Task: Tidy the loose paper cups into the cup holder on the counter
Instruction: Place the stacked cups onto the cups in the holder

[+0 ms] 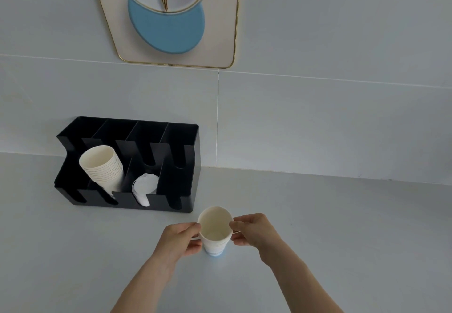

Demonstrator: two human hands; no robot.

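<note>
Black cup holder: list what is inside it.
The black cup holder holds a nested stack of paper cups leaning in the second slot from the left, and white lids in the next slot right. The other slots look empty, though their front walls hide the floors.

Between your hands, the short nested stack of cream paper cups (214,229) hides its own count; you see only blurred rim lines. Your left hand (180,238) and right hand (254,229) cover its sides. Far above them, the gold-rimmed wall picture (168,19) is cut off by the top edge.
</note>
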